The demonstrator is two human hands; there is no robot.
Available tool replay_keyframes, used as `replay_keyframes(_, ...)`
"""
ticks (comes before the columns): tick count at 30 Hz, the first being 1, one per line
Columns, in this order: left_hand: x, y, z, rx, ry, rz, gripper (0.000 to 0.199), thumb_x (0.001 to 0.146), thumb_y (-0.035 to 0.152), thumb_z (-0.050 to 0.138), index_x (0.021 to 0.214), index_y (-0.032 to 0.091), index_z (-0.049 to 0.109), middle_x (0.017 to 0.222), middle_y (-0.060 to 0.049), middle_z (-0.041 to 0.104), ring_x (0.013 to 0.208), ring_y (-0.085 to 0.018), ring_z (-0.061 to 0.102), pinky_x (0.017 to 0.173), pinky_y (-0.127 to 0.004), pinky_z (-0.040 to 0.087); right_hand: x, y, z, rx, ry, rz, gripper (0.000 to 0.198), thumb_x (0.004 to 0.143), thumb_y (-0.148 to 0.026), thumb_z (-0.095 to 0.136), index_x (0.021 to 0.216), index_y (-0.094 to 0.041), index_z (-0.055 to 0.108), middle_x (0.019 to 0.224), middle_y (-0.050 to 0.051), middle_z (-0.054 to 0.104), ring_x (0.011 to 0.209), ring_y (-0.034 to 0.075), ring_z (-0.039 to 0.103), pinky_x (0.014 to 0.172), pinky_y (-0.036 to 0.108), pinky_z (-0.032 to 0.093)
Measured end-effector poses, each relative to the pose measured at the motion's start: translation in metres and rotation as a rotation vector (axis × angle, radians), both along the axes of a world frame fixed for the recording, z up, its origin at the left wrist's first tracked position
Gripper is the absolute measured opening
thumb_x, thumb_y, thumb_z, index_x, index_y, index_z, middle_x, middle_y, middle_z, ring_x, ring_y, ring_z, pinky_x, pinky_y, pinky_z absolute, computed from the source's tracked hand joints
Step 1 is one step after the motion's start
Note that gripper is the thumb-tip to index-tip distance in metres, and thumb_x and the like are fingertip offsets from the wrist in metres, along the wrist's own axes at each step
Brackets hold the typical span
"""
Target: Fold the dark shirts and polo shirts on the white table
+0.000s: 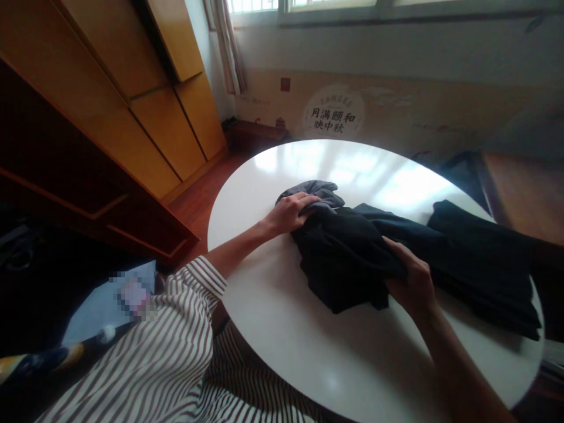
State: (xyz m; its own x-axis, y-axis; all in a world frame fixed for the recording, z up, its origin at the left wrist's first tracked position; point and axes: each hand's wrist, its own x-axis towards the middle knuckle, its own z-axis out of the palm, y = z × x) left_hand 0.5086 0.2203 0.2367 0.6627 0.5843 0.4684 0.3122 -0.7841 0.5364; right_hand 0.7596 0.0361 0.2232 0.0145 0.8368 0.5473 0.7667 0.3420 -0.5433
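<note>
A black garment (348, 252) lies bunched across the white oval table, with a grey, lining-like part (321, 189) turned out at its left end. My left hand (293, 212) closes its fingers on the cloth where grey meets black. At the middle of the garment, my right hand (414, 282) grips a fold, its thumb on top and most fingers hidden by the cloth. To the right of that hand, long black lengths of the same cloth (480, 264) stretch towards the table's right edge. Whether it is trousers or a jacket, I cannot tell.
The white table (273, 294) has a curved rim and reflects the window. Wooden cabinets (163, 141) stand at the left, beside a dark red wooden panel (88, 158). A brown wooden surface (524, 188) is at the right. A pale bag-like item (97, 305) lies at lower left.
</note>
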Motion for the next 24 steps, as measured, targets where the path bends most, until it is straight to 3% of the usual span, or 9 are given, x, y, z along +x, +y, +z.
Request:
replay_keyframes(3, -0.007, 0.009, 0.006, -0.144, -0.341, 0.169, 0.03, 0.099, 0.036, 0.046, 0.113, 0.019, 0.066, 0.103, -0.006, 0.071, 0.095, -0.02, 0.067, 0.086, -0.031, 0.053, 0.006, -0.005, 0.002, -0.027, 0.103, -0.073, 0.037, 0.077, -0.019, 0.055, 0.112, -0.022, 0.066, 0.096, 0.007, 0.073, 0.085, 0.028, 0.071, 0.075, 0.038, 0.057)
replay_keyframes(5, -0.014, 0.016, 0.009, -0.22, -0.421, 0.283, 0.037, 0.101, 0.041, 0.04, 0.105, 0.017, 0.067, 0.091, -0.005, 0.072, 0.084, -0.02, 0.067, 0.076, -0.03, 0.054, 0.008, -0.006, 0.003, -0.069, 0.19, -0.087, 0.037, 0.077, -0.021, 0.056, 0.112, -0.023, 0.066, 0.099, 0.006, 0.074, 0.089, 0.029, 0.071, 0.078, 0.039, 0.057)
replay_keyframes(8, -0.02, 0.02, 0.013, -0.131, -0.25, 0.314, 0.035, 0.098, 0.042, 0.046, 0.101, 0.015, 0.069, 0.095, -0.009, 0.071, 0.092, -0.023, 0.066, 0.088, -0.037, 0.052, 0.009, -0.002, 0.006, -0.138, 0.274, 0.037, 0.04, 0.08, -0.028, 0.056, 0.119, -0.023, 0.065, 0.111, 0.006, 0.072, 0.102, 0.029, 0.069, 0.087, 0.038, 0.055)
replay_keyframes(11, -0.017, 0.01, 0.015, 0.042, -0.114, 0.224, 0.039, 0.097, 0.041, 0.048, 0.123, 0.017, 0.062, 0.129, -0.013, 0.06, 0.123, -0.027, 0.053, 0.109, -0.044, 0.039, 0.009, 0.0, 0.01, -0.19, 0.278, 0.18, 0.053, 0.08, -0.036, 0.063, 0.13, -0.022, 0.059, 0.122, 0.008, 0.068, 0.109, 0.031, 0.065, 0.092, 0.037, 0.053)
replay_keyframes(13, -0.012, -0.001, 0.015, 0.072, 0.015, 0.096, 0.055, 0.092, 0.052, 0.055, 0.139, 0.022, 0.052, 0.148, -0.013, 0.044, 0.137, -0.031, 0.039, 0.114, -0.049, 0.031, 0.009, 0.0, 0.012, -0.219, 0.249, 0.258, 0.069, 0.075, -0.039, 0.072, 0.138, -0.022, 0.051, 0.132, 0.01, 0.061, 0.118, 0.032, 0.06, 0.098, 0.038, 0.049)
replay_keyframes(16, -0.003, -0.014, 0.01, 0.094, 0.26, -0.004, 0.082, 0.071, 0.063, 0.074, 0.142, 0.031, 0.049, 0.159, -0.011, 0.024, 0.143, -0.042, 0.021, 0.113, -0.06, 0.025, 0.004, 0.0, 0.012, -0.253, 0.179, 0.301, 0.079, 0.072, -0.036, 0.077, 0.143, -0.022, 0.044, 0.139, 0.013, 0.054, 0.125, 0.034, 0.053, 0.106, 0.043, 0.042)
replay_keyframes(17, 0.0, -0.017, 0.008, 0.11, 0.312, -0.002, 0.077, 0.071, 0.06, 0.076, 0.14, 0.032, 0.053, 0.159, -0.01, 0.022, 0.142, -0.044, 0.02, 0.111, -0.063, 0.025, 0.002, 0.0, 0.011, -0.247, 0.153, 0.293, 0.078, 0.073, -0.033, 0.076, 0.143, -0.023, 0.044, 0.139, 0.013, 0.053, 0.125, 0.034, 0.053, 0.107, 0.045, 0.041)
replay_keyframes(20, 0.007, -0.02, 0.0, 0.168, 0.371, -0.003, 0.039, 0.086, 0.036, 0.066, 0.124, 0.03, 0.066, 0.154, -0.009, 0.033, 0.139, -0.041, 0.026, 0.11, -0.063, 0.026, -0.005, 0.002, 0.012, -0.197, 0.087, 0.254, 0.072, 0.076, -0.026, 0.072, 0.142, -0.024, 0.044, 0.136, 0.013, 0.055, 0.125, 0.033, 0.053, 0.108, 0.049, 0.04)
replay_keyframes(24, 0.011, -0.019, -0.007, 0.109, 0.187, 0.049, 0.028, 0.089, 0.019, 0.052, 0.113, 0.022, 0.068, 0.141, -0.01, 0.049, 0.129, -0.031, 0.043, 0.108, -0.051, 0.035, 0.005, -0.015, 0.023, -0.262, 0.17, 0.252, 0.071, 0.078, -0.042, 0.072, 0.141, -0.023, 0.046, 0.135, 0.015, 0.057, 0.119, 0.035, 0.058, 0.101, 0.049, 0.047)
